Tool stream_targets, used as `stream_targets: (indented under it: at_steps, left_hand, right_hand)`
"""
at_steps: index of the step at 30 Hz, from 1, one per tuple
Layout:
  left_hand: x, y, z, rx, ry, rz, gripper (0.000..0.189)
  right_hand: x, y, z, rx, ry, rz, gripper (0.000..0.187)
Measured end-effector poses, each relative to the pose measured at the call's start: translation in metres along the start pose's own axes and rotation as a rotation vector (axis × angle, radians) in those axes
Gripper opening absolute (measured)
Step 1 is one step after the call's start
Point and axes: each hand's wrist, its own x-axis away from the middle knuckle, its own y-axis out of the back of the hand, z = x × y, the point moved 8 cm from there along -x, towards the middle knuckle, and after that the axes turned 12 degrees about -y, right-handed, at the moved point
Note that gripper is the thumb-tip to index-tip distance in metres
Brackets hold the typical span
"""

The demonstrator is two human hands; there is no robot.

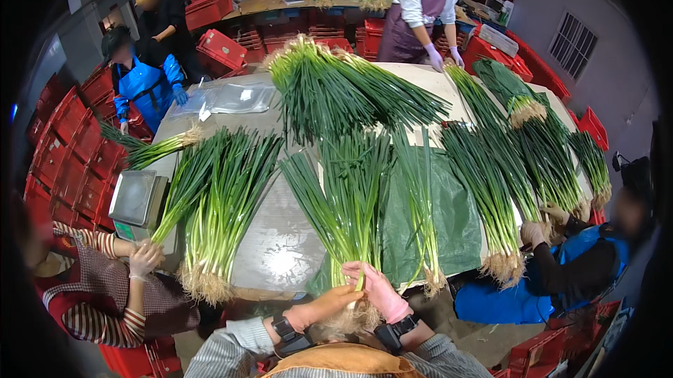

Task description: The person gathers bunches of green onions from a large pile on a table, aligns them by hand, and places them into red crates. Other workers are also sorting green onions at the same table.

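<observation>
A bunch of spring onions lies in front of me, green leaves pointing away and pale roots at the near table edge. My left hand, gloved, comes in from the left and pinches stalks just above the roots. My gloved right hand curls around the same stalks from the right, its fingertips over them. Some stems between the hands are hidden. To the right of my hands, a smaller bunch of spring onions rests on a green plastic sheet.
More spring onions lie left, right and in a far heap. A scale stands at left, plastic bags behind it. Co-workers stand around the table; those at left and right hold onions. Red crates are stacked at left.
</observation>
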Motion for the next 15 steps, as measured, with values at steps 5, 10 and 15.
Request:
stream_targets:
  at_steps: [5,10,15]
  left_hand:
    - [-0.008,-0.001,-0.005,0.128,0.112,0.095,0.03]
    - [-0.001,0.003,0.006,-0.122,0.139,-0.035,0.024]
    - [0.01,-0.007,0.034,0.067,0.146,-0.089,0.025]
  right_hand:
    - [-0.012,-0.009,0.015,0.073,-0.045,0.125,0.045]
    - [-0.02,0.012,0.052,0.071,0.173,-0.036,0.039]
    - [-0.024,0.025,0.066,0.118,0.262,-0.159,0.039]
